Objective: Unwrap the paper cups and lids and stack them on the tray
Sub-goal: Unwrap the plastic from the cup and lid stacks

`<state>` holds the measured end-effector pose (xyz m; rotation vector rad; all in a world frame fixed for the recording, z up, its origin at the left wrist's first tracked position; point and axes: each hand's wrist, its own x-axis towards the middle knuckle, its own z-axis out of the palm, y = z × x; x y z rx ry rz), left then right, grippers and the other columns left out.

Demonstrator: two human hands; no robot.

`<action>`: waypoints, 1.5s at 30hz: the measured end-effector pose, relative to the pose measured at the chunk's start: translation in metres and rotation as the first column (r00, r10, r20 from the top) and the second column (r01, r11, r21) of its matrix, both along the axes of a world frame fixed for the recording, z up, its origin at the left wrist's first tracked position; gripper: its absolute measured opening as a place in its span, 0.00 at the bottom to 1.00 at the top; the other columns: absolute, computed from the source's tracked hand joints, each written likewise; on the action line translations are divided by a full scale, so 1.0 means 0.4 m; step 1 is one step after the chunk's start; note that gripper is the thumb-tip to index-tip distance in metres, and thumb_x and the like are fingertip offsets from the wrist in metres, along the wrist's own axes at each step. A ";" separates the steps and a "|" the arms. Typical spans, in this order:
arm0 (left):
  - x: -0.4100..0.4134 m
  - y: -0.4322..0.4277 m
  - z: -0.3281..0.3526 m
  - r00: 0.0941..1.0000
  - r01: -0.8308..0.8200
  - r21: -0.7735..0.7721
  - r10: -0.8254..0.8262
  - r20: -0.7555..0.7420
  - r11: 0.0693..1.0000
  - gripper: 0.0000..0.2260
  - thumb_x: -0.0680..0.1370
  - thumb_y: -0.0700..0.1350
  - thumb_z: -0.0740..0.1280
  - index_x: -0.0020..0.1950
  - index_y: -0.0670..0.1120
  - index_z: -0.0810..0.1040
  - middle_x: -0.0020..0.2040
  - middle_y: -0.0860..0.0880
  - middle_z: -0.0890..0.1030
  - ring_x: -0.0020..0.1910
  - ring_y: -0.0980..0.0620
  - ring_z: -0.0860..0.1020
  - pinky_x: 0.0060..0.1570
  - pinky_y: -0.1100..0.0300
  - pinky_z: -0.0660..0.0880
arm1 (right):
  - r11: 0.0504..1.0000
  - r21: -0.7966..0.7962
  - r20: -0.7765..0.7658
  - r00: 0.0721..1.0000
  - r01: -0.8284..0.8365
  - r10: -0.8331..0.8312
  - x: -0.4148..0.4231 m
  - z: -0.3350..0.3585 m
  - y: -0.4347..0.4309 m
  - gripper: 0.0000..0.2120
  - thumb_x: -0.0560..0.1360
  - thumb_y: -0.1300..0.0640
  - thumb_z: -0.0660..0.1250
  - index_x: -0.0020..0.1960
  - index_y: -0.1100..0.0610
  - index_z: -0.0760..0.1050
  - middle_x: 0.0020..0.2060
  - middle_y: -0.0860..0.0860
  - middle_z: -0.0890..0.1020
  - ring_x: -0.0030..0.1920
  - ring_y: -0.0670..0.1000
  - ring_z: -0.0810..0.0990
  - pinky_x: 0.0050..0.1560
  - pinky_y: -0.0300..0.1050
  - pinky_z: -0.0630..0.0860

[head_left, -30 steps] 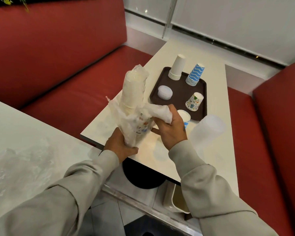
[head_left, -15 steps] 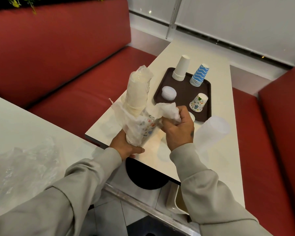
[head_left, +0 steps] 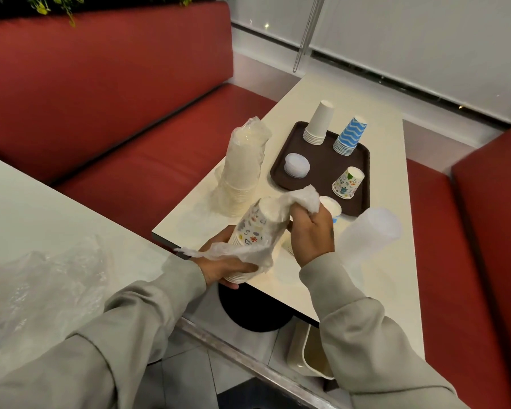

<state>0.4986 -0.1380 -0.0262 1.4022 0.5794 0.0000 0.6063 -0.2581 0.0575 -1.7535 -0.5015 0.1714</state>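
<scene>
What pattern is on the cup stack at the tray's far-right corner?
The cup stack has blue-and-white wavy stripes; head view.

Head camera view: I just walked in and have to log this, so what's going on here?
A person is unwrapping paper cups. The left hand grips a stack of patterned cups while the right hand pinches the plastic wrap at its top end. Another wrapped stack stands on the table beside the brown tray, which holds a white cup stack, a blue wavy stack, one patterned cup and some lids.
</scene>
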 end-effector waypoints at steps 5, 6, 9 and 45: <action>0.023 0.015 0.006 0.978 -0.190 0.176 0.202 -0.054 0.966 0.36 0.51 0.64 0.77 0.56 0.49 0.82 0.52 0.51 0.85 0.49 0.55 0.83 0.43 0.67 0.77 | 0.959 -0.021 0.050 0.958 -0.283 0.284 -0.023 -0.012 -0.022 0.41 0.63 0.48 0.81 0.70 0.42 0.64 0.65 0.40 0.73 0.65 0.47 0.74 0.59 0.43 0.78; 0.024 0.018 0.009 0.971 -0.203 0.245 0.227 -0.074 0.948 0.40 0.50 0.67 0.75 0.57 0.50 0.82 0.53 0.52 0.84 0.51 0.55 0.82 0.46 0.67 0.74 | 0.958 -0.068 0.079 0.955 -0.279 0.284 -0.029 -0.014 -0.023 0.48 0.60 0.49 0.83 0.73 0.41 0.59 0.67 0.39 0.69 0.65 0.45 0.73 0.58 0.40 0.77; 0.024 0.007 0.024 0.958 -0.248 0.288 0.279 -0.070 0.925 0.41 0.49 0.66 0.77 0.58 0.51 0.80 0.53 0.54 0.82 0.51 0.55 0.80 0.46 0.66 0.70 | 0.980 -0.087 0.186 0.963 -0.181 0.195 -0.037 -0.023 -0.015 0.50 0.61 0.51 0.83 0.75 0.44 0.58 0.66 0.38 0.70 0.65 0.39 0.71 0.62 0.38 0.74; -0.040 0.047 0.029 0.996 -0.088 0.290 0.088 0.013 0.953 0.45 0.49 0.62 0.79 0.64 0.60 0.67 0.64 0.52 0.73 0.58 0.48 0.77 0.54 0.48 0.79 | 0.996 0.004 -0.056 0.994 -0.089 0.089 -0.008 0.009 -0.011 0.09 0.81 0.62 0.59 0.49 0.57 0.77 0.37 0.50 0.77 0.36 0.51 0.74 0.32 0.47 0.75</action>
